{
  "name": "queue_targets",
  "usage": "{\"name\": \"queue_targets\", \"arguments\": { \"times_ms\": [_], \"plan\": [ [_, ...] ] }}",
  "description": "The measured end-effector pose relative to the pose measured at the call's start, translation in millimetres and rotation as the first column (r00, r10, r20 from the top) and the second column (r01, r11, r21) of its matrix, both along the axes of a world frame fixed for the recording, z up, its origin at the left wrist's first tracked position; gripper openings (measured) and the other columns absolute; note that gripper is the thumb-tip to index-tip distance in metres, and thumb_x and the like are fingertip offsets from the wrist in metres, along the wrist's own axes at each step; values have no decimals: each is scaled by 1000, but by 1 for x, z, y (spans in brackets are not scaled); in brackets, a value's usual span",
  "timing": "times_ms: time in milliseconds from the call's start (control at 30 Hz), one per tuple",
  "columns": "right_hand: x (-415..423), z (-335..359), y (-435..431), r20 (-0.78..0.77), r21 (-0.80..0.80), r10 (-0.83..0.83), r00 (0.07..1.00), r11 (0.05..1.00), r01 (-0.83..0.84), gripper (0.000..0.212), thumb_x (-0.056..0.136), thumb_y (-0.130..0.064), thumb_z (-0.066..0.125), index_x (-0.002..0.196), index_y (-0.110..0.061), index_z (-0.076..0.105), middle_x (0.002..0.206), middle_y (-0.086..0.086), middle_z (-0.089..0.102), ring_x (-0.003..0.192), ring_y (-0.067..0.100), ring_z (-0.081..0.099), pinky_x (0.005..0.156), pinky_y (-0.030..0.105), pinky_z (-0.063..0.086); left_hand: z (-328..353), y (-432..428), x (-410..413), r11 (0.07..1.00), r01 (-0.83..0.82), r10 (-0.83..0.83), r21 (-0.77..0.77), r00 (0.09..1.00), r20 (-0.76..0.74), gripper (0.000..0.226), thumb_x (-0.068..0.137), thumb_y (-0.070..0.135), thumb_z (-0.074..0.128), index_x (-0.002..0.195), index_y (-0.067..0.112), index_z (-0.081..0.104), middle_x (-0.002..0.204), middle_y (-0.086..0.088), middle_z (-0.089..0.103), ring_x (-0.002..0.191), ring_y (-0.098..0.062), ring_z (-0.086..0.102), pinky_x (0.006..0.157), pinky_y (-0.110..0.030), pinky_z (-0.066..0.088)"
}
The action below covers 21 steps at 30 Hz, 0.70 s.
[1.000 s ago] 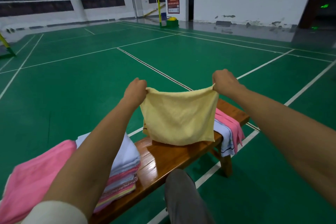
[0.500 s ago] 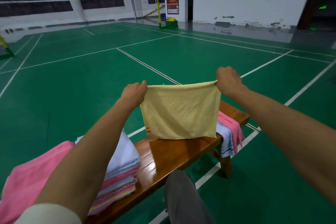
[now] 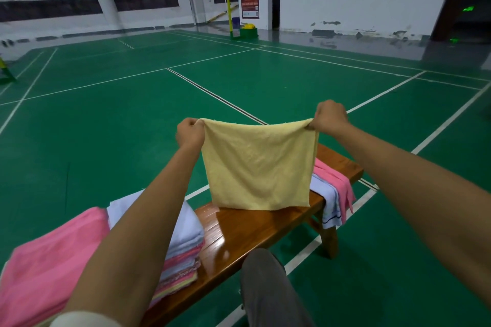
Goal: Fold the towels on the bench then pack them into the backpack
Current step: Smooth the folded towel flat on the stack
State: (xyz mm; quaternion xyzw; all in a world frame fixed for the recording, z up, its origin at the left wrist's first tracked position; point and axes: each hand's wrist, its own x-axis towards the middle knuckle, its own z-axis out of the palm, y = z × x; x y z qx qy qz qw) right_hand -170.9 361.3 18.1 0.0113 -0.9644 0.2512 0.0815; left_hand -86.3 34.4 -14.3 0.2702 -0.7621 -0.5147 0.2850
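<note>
A yellow towel hangs in the air above the wooden bench, its lower edge just at the seat. My left hand pinches its top left corner and my right hand pinches its top right corner. A stack of folded towels, white on top with striped ones under it, sits on the bench's left part, partly hidden by my left forearm. A pink towel lies at the far left. Pink and white towels drape over the bench's right end. No backpack is in view.
The bench stands on a green court floor with white lines. My knee in grey trousers is in front of the bench. A yellow-green net post base stands far off by the white wall.
Both hands rose a little with the yellow towel, lifting its lower edge from the bench; the top edge now sags slightly between the hands.
</note>
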Motion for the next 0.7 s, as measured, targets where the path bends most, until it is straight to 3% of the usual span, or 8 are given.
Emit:
{"name": "queue_targets", "arguments": {
  "times_ms": [67, 133, 233, 267, 333, 433, 600, 700],
  "plan": [
    [-3, -4, 0, 101, -334, 9, 995, 942, 26, 23, 82, -24, 81, 84, -9, 64, 88, 10, 68, 81, 28, 70, 69, 39, 61, -1, 2, -2, 959, -4, 23, 285, 998, -65, 9, 97, 19, 54, 94, 12, 58, 82, 1, 58, 74, -17, 51, 58, -28, 41],
    [-6, -11, -2, 155, -635, 33, 987, 769, 74, 18, 87, -19, 76, 86, -11, 61, 100, 16, 70, 87, 30, 72, 76, 43, 63, -5, -1, -1, 965, -10, 29, 261, 997, -69, 16, 99, 25, 55, 91, 11, 57, 80, 1, 55, 70, -15, 48, 58, -29, 40],
    [-13, -24, -5, 162, -803, -27, 986, 577, 148, 17, 92, -21, 70, 98, -6, 63, 105, 16, 71, 87, 30, 71, 73, 43, 63, -12, -3, -1, 991, -51, 64, 127, 993, -97, 21, 96, 31, 63, 88, 11, 63, 77, 4, 59, 66, -11, 50, 60, -29, 41],
    [-14, -27, -8, 136, -795, -68, 988, 589, 149, 18, 91, -24, 68, 92, -8, 63, 99, 13, 71, 83, 28, 70, 73, 45, 63, -14, -4, -1, 992, -74, 85, 103, 990, -110, 21, 94, 32, 65, 87, 12, 65, 75, 5, 60, 64, -10, 51, 60, -29, 41],
    [-14, -34, -11, 45, -700, -139, 989, 702, 131, 24, 93, -29, 63, 77, -12, 57, 78, 5, 63, 68, 22, 58, 66, 39, 57, -17, -5, -1, 991, -108, 117, 79, 986, -121, 23, 90, 33, 68, 84, 12, 66, 71, 5, 60, 62, -11, 49, 59, -29, 40],
    [-15, -41, -18, -48, -584, -141, 989, 807, 87, 34, 102, -26, 53, 70, -13, 50, 65, 1, 49, 61, 19, 43, 57, 34, 34, -21, -7, 2, 987, -136, 146, 85, 982, -122, 27, 89, 35, 71, 81, 11, 66, 68, 4, 58, 59, -12, 45, 58, -29, 38],
    [-26, -53, -29, -28, -508, -142, 989, 854, 108, 36, 107, -24, 41, 78, -7, 54, 81, 12, 57, 79, 29, 52, 73, 37, 41, -32, -11, 4, 986, -154, 160, 67, 983, -93, 33, 89, 37, 71, 75, 11, 56, 64, 3, 48, 56, -13, 38, 55, -30, 33],
    [-33, -62, -33, -31, -485, -140, 990, 868, 108, 37, 108, -24, 39, 80, -5, 54, 89, 16, 57, 84, 30, 52, 74, 36, 38, -41, -12, 1, 979, -171, 181, 108, 980, -88, 36, 89, 37, 71, 73, 14, 49, 64, 4, 43, 57, -14, 34, 55, -31, 31]
  ]
}}
